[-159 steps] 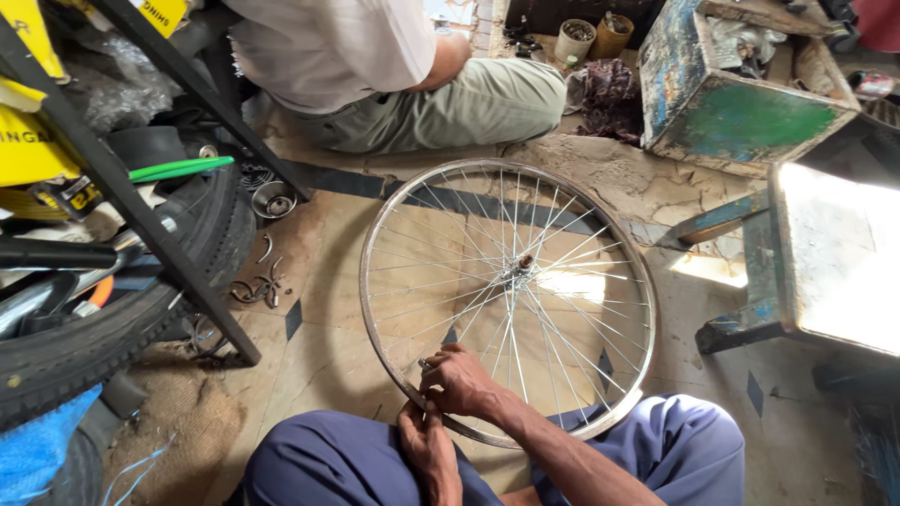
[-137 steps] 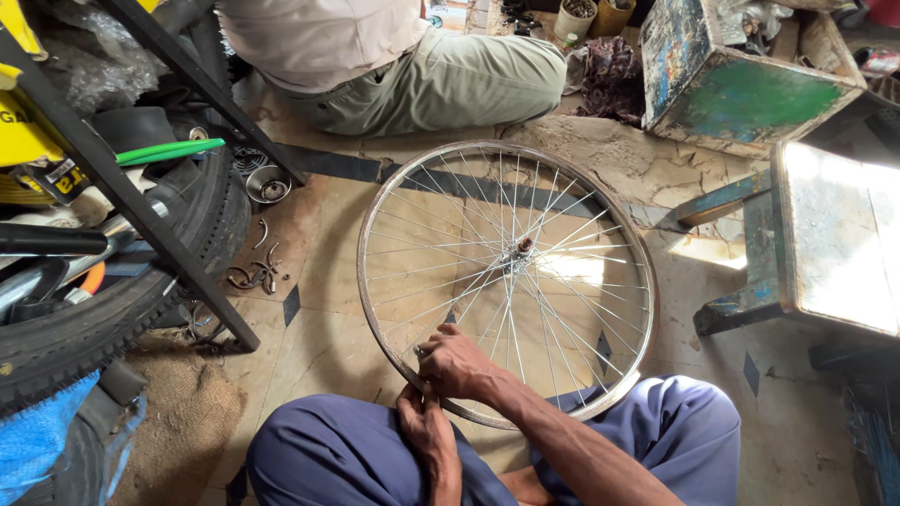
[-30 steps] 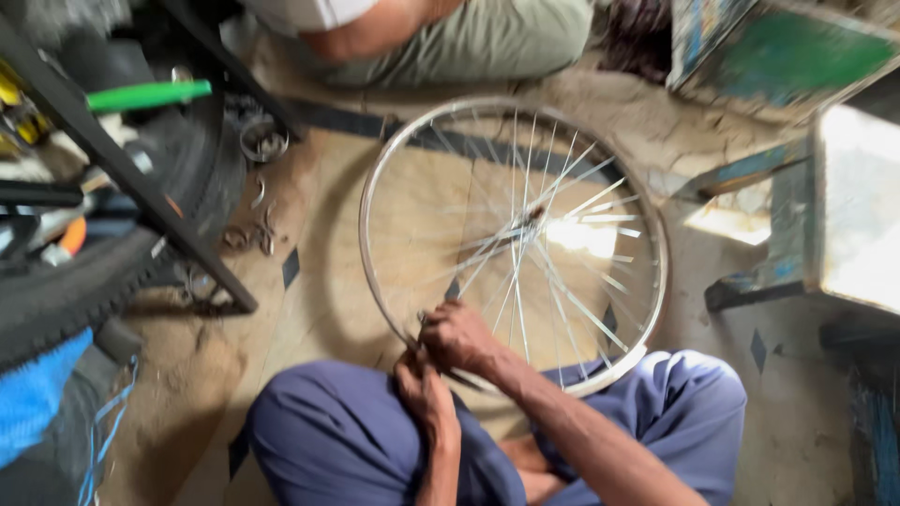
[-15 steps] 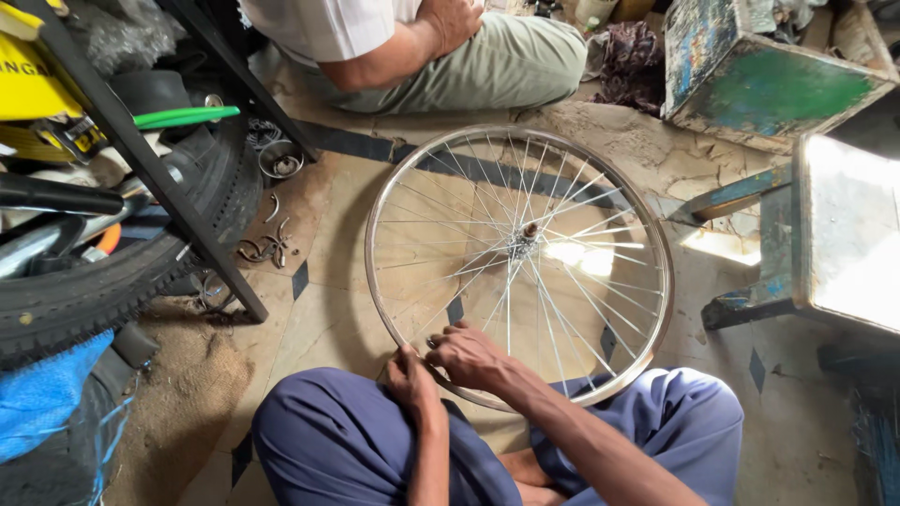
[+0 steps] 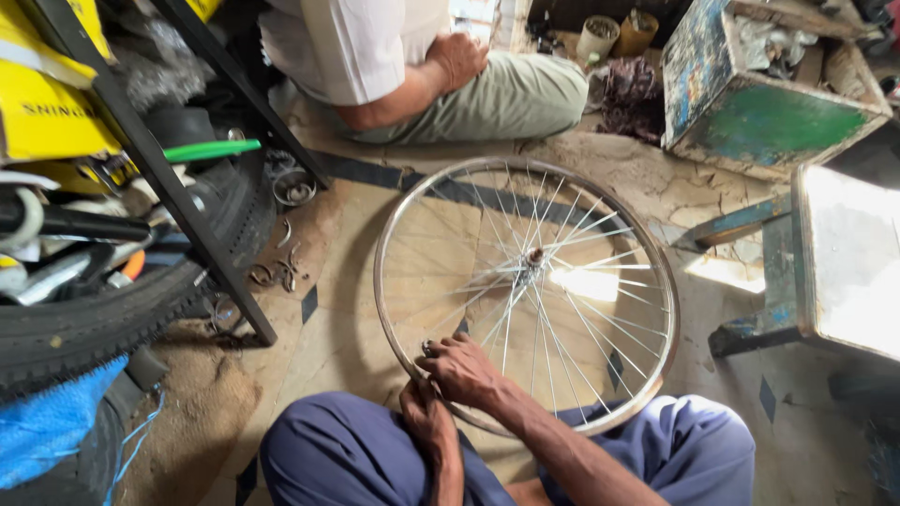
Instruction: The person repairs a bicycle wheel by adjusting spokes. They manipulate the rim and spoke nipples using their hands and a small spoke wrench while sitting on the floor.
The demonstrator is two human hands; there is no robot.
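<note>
A spoked bicycle wheel rim (image 5: 395, 220) lies flat on the cracked floor between the seated person's knees. Both hands meet at its seven o'clock edge: the right hand (image 5: 461, 370) closes over the rim and spokes, the left hand (image 5: 424, 419) grips the rim just beneath, touching it. At twelve o'clock another person (image 5: 394, 56) sits beyond the wheel, a black tyre (image 5: 103, 314) at nine.

Both hands low centre of frame, close together, touching. Right hand (image 5: 461, 370) back-up, fingers curled and pinched toward 10 o'clock, knuckles raised; right forearm runs back to 5 o'clock, bare. Left hand (image 5: 424, 414) just under the right at its 7 o'clock, fingers bent up toward 12 o'clock, thumb hidden; left forearm drops straight to 6 o'clock. Knees in blue trousers spread at 7 and 4 o'clock.
</note>
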